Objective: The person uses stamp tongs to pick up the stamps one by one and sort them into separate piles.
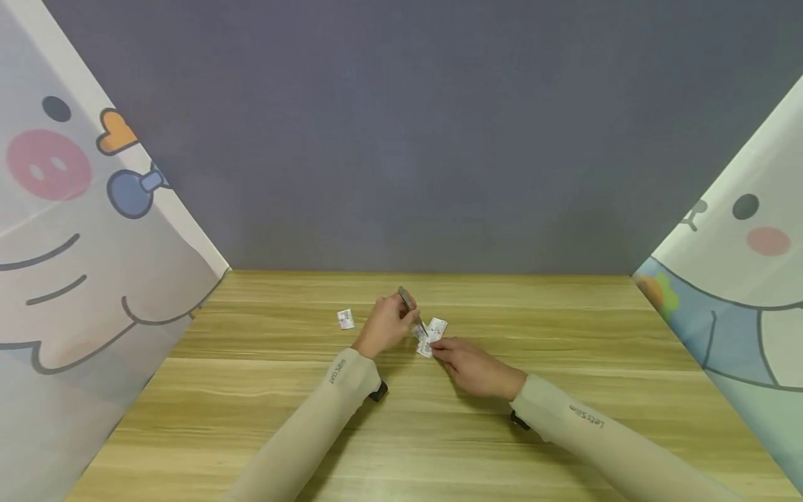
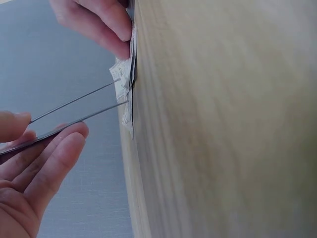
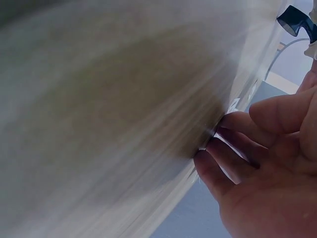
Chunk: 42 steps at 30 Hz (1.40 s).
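Observation:
My left hand (image 1: pixel 385 325) pinches a pair of metal tweezers (image 2: pixel 94 114) between thumb and fingers. In the left wrist view the two tweezer arms stand apart, and their tips are right at a small cluster of printed paper pieces (image 1: pixel 437 328) on the table. These pieces are thin and pale with fine print, and they overlap one another. From the right, my right hand (image 1: pixel 473 366) reaches in low, its fingertips (image 3: pixel 205 158) resting on the near edge of the cluster and hiding part of it.
Another small printed paper piece (image 1: pixel 346 319) lies to the left of my left hand. The wooden table (image 1: pixel 263 397) meets a grey wall (image 1: pixel 401 139) at the back. Cartoon-printed panels (image 1: pixel 94 279) border it on both sides.

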Each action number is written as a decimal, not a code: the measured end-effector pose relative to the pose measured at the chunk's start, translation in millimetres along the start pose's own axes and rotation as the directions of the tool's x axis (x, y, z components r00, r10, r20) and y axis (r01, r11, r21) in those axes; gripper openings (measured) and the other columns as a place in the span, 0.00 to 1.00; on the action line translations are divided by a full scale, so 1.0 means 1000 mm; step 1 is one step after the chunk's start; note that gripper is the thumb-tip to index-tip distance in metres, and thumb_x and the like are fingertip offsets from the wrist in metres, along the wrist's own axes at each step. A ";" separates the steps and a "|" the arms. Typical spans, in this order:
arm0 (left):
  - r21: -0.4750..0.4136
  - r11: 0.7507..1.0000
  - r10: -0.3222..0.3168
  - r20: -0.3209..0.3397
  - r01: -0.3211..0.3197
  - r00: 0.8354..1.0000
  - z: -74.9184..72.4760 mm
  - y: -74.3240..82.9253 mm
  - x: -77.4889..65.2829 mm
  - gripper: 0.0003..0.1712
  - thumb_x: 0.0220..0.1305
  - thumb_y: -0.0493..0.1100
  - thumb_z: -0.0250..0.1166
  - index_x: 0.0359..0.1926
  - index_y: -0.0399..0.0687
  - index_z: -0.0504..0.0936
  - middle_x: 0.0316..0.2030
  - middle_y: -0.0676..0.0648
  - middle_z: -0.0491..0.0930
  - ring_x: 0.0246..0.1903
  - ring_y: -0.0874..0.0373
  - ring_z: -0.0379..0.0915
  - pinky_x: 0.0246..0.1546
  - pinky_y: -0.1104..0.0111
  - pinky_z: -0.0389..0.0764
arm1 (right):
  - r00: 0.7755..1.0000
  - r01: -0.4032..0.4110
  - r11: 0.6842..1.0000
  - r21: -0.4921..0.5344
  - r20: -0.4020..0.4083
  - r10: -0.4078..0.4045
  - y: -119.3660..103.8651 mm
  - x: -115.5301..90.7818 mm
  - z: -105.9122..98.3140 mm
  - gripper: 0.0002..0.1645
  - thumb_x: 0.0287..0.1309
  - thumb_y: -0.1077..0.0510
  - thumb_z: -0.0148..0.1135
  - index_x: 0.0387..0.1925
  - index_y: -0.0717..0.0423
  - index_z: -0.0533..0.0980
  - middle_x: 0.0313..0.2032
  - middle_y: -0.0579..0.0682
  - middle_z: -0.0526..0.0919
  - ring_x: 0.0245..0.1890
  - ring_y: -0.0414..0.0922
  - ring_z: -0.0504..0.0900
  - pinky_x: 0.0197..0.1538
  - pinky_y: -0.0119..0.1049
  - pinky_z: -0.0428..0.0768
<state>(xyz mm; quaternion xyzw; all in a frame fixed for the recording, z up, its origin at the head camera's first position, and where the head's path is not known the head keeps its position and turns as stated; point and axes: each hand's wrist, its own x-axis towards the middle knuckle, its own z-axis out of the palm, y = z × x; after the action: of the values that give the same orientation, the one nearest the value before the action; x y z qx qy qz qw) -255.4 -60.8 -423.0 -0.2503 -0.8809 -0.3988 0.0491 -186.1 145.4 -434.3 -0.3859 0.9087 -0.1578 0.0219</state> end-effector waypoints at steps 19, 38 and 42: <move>-0.052 0.998 0.024 0.046 -0.022 0.999 0.002 0.007 0.002 0.02 0.67 0.38 0.59 0.37 0.43 0.76 0.29 0.48 0.82 0.27 0.59 0.80 0.23 0.72 0.77 | 1.000 0.002 1.000 0.016 -0.004 -0.002 0.002 0.000 0.002 0.19 0.67 0.68 0.49 0.57 0.74 0.69 0.60 0.63 0.69 0.61 0.57 0.67 0.60 0.48 0.67; 0.009 0.996 0.088 -0.050 -0.087 0.995 0.000 0.016 -0.002 0.03 0.66 0.32 0.58 0.34 0.39 0.76 0.24 0.48 0.81 0.21 0.64 0.77 0.19 0.76 0.75 | 0.996 -0.020 0.995 0.095 -0.080 0.028 0.005 0.001 0.000 0.18 0.66 0.68 0.50 0.55 0.68 0.73 0.59 0.59 0.70 0.60 0.54 0.69 0.59 0.47 0.69; -0.018 0.999 0.050 -0.055 -0.051 0.997 -0.006 0.016 -0.002 0.03 0.67 0.33 0.57 0.36 0.39 0.76 0.26 0.48 0.82 0.24 0.60 0.80 0.22 0.75 0.77 | 0.993 -0.015 0.994 0.109 -0.113 0.027 0.004 0.002 -0.003 0.19 0.66 0.69 0.50 0.57 0.68 0.72 0.58 0.59 0.70 0.60 0.53 0.69 0.59 0.46 0.69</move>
<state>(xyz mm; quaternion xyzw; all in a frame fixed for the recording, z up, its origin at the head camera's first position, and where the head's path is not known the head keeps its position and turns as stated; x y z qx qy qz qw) -246.3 -57.2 -408.7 -0.2620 -0.8687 -0.4126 0.0805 -190.3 147.1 -432.8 -0.3648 0.9026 -0.2284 -0.0078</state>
